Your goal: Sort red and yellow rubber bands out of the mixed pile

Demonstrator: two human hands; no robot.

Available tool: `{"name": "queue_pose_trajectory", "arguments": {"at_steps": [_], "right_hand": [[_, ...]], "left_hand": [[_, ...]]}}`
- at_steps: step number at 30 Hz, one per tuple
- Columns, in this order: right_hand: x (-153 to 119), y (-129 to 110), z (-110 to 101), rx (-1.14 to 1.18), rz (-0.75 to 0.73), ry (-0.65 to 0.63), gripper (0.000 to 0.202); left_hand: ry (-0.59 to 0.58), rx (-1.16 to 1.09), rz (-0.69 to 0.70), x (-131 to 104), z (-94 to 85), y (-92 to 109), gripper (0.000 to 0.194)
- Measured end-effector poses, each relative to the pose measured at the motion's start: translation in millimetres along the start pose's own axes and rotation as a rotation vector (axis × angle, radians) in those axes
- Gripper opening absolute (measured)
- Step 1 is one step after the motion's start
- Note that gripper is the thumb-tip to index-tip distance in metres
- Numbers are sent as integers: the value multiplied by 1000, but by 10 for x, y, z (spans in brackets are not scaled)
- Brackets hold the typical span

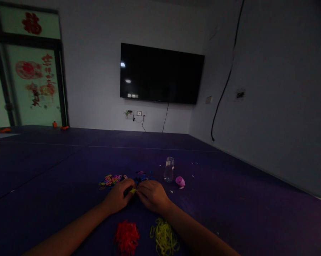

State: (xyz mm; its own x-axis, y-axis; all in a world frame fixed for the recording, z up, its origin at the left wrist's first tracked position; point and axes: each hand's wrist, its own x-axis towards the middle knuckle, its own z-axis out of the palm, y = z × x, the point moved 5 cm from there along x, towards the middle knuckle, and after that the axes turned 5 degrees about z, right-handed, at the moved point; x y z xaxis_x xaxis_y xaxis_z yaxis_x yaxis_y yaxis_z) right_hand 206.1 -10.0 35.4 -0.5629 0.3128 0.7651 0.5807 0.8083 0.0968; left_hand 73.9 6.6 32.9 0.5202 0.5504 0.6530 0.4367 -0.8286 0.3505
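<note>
My left hand (pixel 120 195) is closed in a pinch on a small bunch of yellow rubber bands (pixel 133 191). From the other side, my right hand (pixel 153 195) has its fingers pressed together at the same yellow bands. Just beyond my left hand lies a pile of mixed-colour rubber bands (pixel 111 180), and dark blue bands (pixel 139 180) lie beyond the fingertips. Nearer to me are a heap of red rubber bands (pixel 127 237) and a heap of yellow-green rubber bands (pixel 164 237), the second partly under my right forearm.
A clear plastic bottle (pixel 169 170) stands beyond my right hand, beside a pink cap-like piece (pixel 180 182). Small white scraps lie around them on the purple surface (pixel 69 163). A television (pixel 162 74) hangs on the far wall, and a black cable (pixel 224 87) runs down at the right.
</note>
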Motion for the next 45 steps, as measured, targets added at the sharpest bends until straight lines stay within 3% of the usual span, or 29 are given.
{"name": "queue_pose_trajectory", "arguments": {"at_steps": [20, 31, 45], "right_hand": [[-17, -45, 49, -83, -88, -34, 21], [-21, -57, 34, -48, -102, 11, 17], [-2, -100, 22, -66, -143, -35, 21]], "left_hand": [[-45, 24, -49, -3, 29, -2, 22], [-61, 28, -37, -4, 44, 2, 9], [-85, 43, -56, -15, 52, -10, 10]]}}
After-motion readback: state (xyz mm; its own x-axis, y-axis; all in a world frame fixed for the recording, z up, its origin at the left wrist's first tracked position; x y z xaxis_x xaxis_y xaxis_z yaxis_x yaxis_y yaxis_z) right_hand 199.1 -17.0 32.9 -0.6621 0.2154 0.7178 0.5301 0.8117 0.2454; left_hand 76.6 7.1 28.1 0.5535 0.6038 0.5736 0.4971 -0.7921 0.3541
